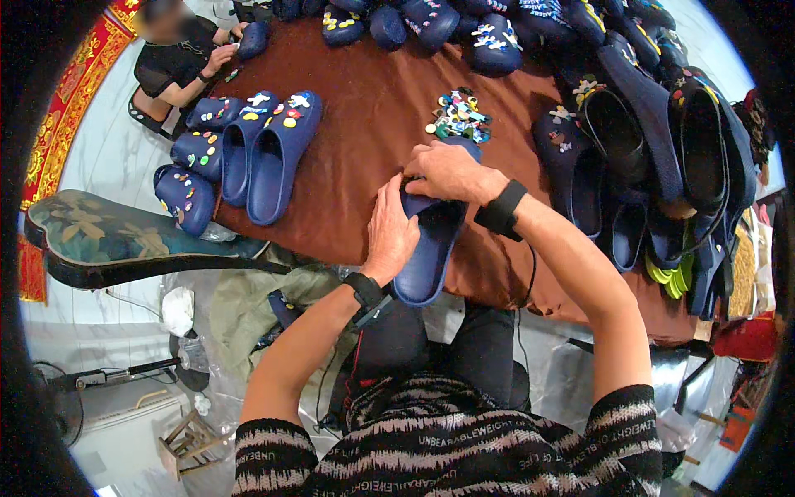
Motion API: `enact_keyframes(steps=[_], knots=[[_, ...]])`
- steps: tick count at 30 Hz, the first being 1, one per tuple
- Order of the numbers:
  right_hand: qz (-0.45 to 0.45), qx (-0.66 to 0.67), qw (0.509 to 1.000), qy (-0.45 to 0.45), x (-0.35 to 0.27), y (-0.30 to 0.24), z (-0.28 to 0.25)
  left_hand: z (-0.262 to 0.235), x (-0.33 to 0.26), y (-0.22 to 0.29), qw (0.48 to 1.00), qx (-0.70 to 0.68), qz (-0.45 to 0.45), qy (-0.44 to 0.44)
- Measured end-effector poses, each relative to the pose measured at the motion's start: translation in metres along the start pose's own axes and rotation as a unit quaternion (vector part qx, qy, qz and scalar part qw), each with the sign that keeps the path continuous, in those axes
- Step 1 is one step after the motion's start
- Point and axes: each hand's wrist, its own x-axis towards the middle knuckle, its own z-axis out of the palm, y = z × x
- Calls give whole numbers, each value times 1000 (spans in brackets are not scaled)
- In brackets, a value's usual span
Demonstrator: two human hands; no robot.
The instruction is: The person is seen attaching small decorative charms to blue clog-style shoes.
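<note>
A navy blue foam clog [428, 257] lies in front of me at the table's near edge, its heel end toward me. My left hand [391, 230] is closed around the left side of the clog, close to its opening. My right hand [450, 172] lies over the upper with bent fingers pressed together at the edge of the opening. Whether a small piece sits between those fingertips is hidden. Just beyond the clog's toe is a pile of small colourful shoe charms [460, 114].
Decorated navy clogs [281, 157] stand in a group at the left, and more [497, 43] line the far edge. Clogs are heaped at the right [629, 149]. A brown cloth [364, 99] covers the table. A person [178, 62] sits far left, handling a clog. A padded bench [124, 236] stands at the left.
</note>
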Motion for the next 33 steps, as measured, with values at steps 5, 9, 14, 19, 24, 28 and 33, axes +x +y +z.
enact_keyframes(steps=[5,9,14,19,24,28,33], knots=[[-8,27,999,-19,-3,-9,-6,-2,-2,0,1000,19,-11,-5],[-17,40,999,-9,-3,1,-5,2,-1,7,999,40,-13,-22],[-23,57,998,-14,-1,0,4,4,-3,1,999,36,-17,-12],[-28,48,997,58,-13,-1,8,6,-3,1,999,43,-4,-14],[122,164,976,76,-27,-4,-10,2,0,-4,999,27,11,-30],[186,201,940,205,-21,22,-6,6,-1,-3,999,36,15,-16],[248,123,926,256,-10,64,-26,9,1,3,999,33,31,-14]])
